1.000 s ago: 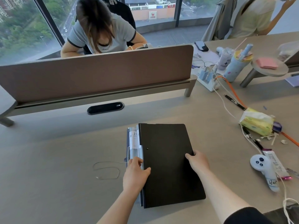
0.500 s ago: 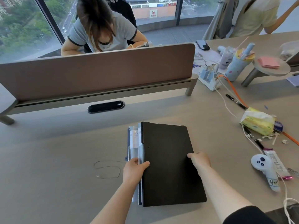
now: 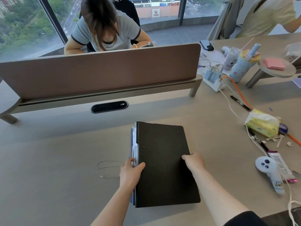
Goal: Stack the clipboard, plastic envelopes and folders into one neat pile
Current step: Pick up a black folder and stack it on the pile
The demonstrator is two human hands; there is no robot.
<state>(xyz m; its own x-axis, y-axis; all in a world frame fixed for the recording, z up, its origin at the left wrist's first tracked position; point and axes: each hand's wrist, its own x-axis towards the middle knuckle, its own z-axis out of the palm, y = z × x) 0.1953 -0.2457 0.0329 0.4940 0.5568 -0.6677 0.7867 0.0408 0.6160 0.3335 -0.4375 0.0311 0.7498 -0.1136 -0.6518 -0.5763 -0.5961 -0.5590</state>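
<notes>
A black folder (image 3: 164,160) lies on top of a pile in the middle of the desk. Thin edges of blue and clear plastic envelopes (image 3: 133,144) stick out along the pile's left side. My left hand (image 3: 131,172) grips the pile's left edge, thumb on the black cover and fingers wrapped around the layers beneath. My right hand (image 3: 194,162) presses against the pile's right edge, fingers curled on the cover. The clipboard cannot be told apart within the pile.
A thin wire loop (image 3: 108,168) lies left of the pile. To the right are a white controller (image 3: 268,173), a tissue pack (image 3: 262,125), pens and cables. A brown divider (image 3: 101,70) crosses the desk behind, with a person seated beyond it.
The black folder has slid left over the envelopes, so less of them shows on the left. Both hands moved closer together on the pile's sides.
</notes>
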